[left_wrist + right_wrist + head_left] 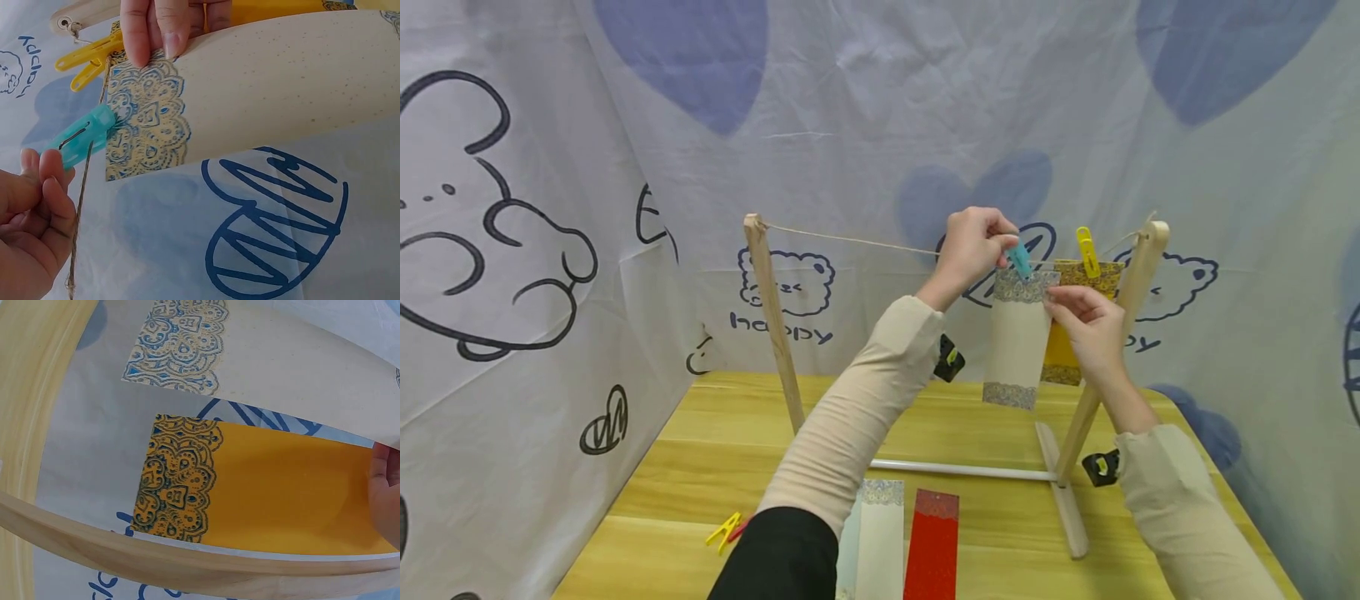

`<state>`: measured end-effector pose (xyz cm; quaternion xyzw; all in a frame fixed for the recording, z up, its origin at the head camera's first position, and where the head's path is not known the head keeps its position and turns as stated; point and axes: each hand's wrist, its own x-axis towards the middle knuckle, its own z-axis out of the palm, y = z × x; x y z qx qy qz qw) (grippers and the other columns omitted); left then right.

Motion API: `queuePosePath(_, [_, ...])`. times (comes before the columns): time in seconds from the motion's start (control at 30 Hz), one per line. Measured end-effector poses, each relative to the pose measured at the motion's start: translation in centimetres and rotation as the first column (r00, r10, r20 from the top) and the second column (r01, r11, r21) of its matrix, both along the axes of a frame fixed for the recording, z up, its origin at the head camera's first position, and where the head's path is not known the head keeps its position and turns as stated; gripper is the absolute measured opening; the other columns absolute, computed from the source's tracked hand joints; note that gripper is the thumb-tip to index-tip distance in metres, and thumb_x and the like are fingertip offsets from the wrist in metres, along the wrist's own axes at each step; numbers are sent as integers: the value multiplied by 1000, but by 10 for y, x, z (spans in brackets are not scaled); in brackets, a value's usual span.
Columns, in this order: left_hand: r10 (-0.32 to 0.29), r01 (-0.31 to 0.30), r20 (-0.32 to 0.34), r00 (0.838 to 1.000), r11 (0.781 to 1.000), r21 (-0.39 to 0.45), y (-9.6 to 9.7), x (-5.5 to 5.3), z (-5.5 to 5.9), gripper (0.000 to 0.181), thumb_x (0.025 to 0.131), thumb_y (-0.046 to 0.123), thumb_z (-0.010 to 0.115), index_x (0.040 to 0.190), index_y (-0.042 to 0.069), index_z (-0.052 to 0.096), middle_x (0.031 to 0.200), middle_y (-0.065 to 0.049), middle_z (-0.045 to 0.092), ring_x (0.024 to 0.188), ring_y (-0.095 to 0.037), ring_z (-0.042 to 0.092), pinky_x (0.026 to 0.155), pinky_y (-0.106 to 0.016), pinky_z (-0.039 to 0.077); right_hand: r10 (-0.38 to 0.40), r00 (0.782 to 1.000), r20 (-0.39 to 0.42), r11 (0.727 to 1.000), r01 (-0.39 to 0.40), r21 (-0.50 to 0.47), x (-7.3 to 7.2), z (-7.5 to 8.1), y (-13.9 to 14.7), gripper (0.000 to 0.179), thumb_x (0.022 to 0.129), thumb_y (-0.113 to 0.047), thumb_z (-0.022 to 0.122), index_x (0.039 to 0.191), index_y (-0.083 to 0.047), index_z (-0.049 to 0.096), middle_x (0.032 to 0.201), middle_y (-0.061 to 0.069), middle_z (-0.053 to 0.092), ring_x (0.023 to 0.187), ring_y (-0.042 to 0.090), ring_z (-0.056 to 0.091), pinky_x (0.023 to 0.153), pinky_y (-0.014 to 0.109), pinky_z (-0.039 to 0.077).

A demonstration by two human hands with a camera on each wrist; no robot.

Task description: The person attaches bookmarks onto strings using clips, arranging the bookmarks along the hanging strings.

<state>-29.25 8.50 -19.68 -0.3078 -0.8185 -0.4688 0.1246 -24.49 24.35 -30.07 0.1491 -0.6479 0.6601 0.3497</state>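
Note:
My left hand (972, 247) pinches a turquoise clothespin (84, 134) by its handle end. The pin's tip is at the patterned top edge of a cream paper strip (1018, 346), right by the twine line (850, 240). Thumb and fingers of my right hand (1090, 332) pinch the strip's right edge near the top; it hangs down with a lacy blue-grey band at each end. Behind it to the right, an orange-yellow strip (287, 487) hangs from the line under a yellow clothespin (1087, 252).
Wooden posts, left (772, 317) and right (1112, 350), carry the line, joined low down by a white rod (958, 470). On the table (1000, 550) lie a red strip (932, 546), another cream strip (882, 537) and a yellow clothespin (724, 532). Black objects (1101, 468) sit near the stand.

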Motion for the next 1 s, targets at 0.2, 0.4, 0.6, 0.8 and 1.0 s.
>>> queuePosePath(0.2, [2, -2, 6, 1000, 999, -40, 0, 2, 0, 13, 87, 9, 58, 93, 1, 67, 83, -5, 64, 53, -14, 57, 51, -16, 46, -29, 999, -13, 1000, 29, 10, 0, 5, -2, 15, 79, 15, 57, 87, 5, 65, 83, 2, 65, 72, 10, 59, 66, 16, 49])
queuePosePath(0.4, [3, -3, 4, 1000, 998, -56, -1, 3, 0, 13, 87, 9, 58, 92, 1, 67, 86, -5, 64, 54, -13, 57, 50, -16, 45, -11, 1000, -29, 1000, 11, -4, -1, 6, -4, 12, 79, 14, 57, 87, 8, 63, 83, 1, 66, 72, 10, 60, 65, 16, 49])
queuePosePath(0.6, [7, -7, -7, 1000, 998, -67, -1, 3, -1, 13, 87, 10, 58, 91, 2, 67, 85, -4, 65, 53, -13, 57, 49, -17, 44, -18, 999, -31, 1000, 18, -15, -2, 6, -4, 10, 78, 15, 57, 87, 13, 61, 82, -1, 66, 72, 10, 60, 65, 16, 49])
queuePosePath(0.8, [13, -13, 5, 1000, 997, -78, 0, 2, -1, 14, 87, 11, 58, 93, 3, 67, 84, -4, 65, 53, -13, 57, 48, -17, 44, -41, 999, -21, 999, 41, -16, 2, 11, -7, 13, 79, 17, 55, 85, 10, 63, 81, -1, 66, 73, 9, 61, 66, 16, 49])
queuePosePath(1.0, [11, -7, 26, 1000, 990, -142, 1, 2, 1, 21, 88, 13, 56, 105, 4, 65, 92, -5, 66, 54, -16, 58, 50, -16, 45, -45, 998, -39, 998, 43, -46, 5, 15, -9, 17, 79, 19, 53, 82, 8, 65, 79, -4, 67, 74, 7, 62, 67, 15, 49])
